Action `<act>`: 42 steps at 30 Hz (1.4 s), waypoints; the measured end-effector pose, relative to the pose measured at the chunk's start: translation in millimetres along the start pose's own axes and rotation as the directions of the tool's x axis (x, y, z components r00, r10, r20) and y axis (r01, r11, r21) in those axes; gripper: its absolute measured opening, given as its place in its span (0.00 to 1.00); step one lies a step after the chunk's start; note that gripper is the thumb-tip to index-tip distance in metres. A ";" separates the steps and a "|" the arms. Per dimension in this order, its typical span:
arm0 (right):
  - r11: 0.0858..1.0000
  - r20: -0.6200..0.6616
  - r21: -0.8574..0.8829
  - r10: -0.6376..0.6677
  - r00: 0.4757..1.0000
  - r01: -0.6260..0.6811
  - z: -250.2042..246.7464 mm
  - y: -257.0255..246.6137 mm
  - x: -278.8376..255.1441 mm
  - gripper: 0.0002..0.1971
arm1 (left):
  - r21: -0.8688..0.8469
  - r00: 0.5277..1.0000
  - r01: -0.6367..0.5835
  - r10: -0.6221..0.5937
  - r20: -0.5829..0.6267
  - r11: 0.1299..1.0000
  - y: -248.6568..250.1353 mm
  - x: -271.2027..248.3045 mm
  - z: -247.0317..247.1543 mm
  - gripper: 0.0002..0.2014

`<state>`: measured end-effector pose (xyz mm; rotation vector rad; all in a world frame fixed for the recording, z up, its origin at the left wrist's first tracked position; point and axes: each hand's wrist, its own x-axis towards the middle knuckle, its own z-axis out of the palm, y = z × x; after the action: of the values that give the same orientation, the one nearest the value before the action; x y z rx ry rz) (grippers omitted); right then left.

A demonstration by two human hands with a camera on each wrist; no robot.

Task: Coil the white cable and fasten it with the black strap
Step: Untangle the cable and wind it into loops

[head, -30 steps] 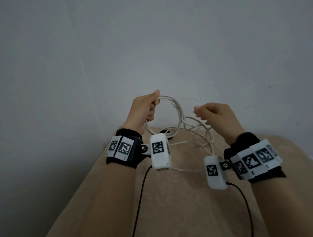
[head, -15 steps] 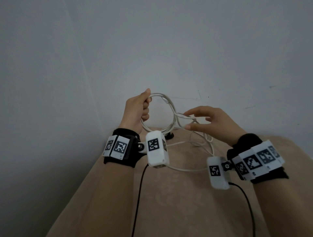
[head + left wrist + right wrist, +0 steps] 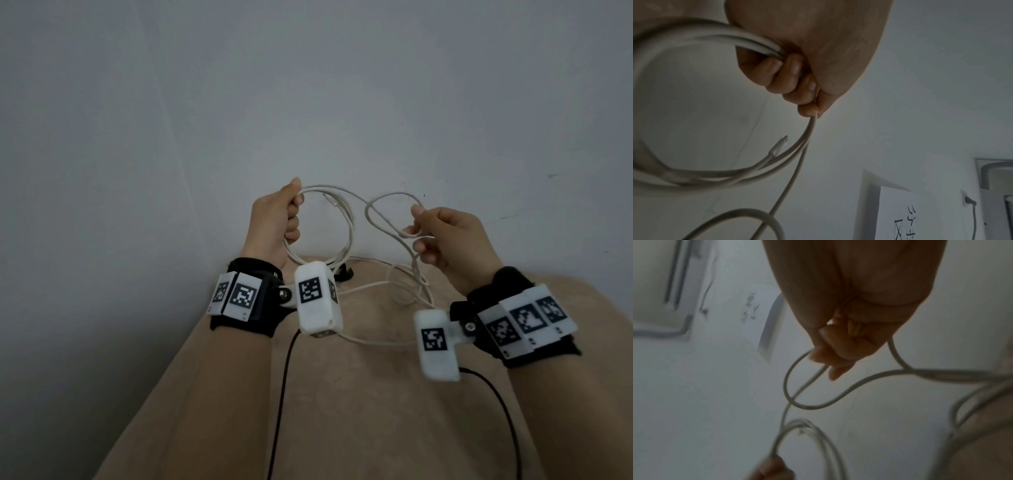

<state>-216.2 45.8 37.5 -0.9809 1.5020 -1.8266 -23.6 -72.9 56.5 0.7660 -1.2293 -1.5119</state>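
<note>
Clenched in the left hand point(image 3: 274, 222), the finished turns of the white cable point(image 3: 346, 219) hang as a round coil above the tan desk point(image 3: 342, 411). Beside it the right hand point(image 3: 445, 240) pinches a fresh loop, slack trailing onto the desk. Light and springy, the cord will likely twist and slip; best taken near the coil. What looks like the black strap point(image 3: 344, 274) lies behind the left wrist.

- Gap betw. left hand point(image 3: 274, 219) & right hand point(image 3: 448, 240) crossed by white cable point(image 3: 349, 226) loops.
- Slack strands lie on beige table point(image 3: 359, 411) under both wrists.
- Black strap point(image 3: 344, 274) sits by wall point(image 3: 308, 102), behind coil.
</note>
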 end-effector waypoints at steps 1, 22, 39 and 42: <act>0.992 0.019 0.122 0.024 1.000 -0.026 0.0 -1.9 -0.3 0.12 | -0.006 1.000 0.003 -0.003 -0.003 1.000 0.0 0.4 -0.8 0.18; 0.940 0.084 -0.297 -0.149 0.985 0.168 -3.9 9.4 7.0 0.24 | -0.035 1.000 0.024 -0.025 -0.003 0.999 5.2 -0.5 0.2 0.19; 0.899 0.315 -0.407 -0.024 0.949 0.158 7.6 0.8 -8.9 0.16 | -0.236 0.980 0.183 -0.157 0.126 0.954 9.5 -2.1 8.2 0.20; 0.904 0.355 -0.385 -0.041 0.934 0.186 11.1 1.5 -9.7 0.13 | -0.233 0.976 0.200 -0.171 0.138 0.952 8.4 -2.8 11.4 0.20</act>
<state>-201.6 47.1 35.4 -1.5318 1.6657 -1.3356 -30.6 -66.5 67.5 0.6488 -1.0492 -1.8470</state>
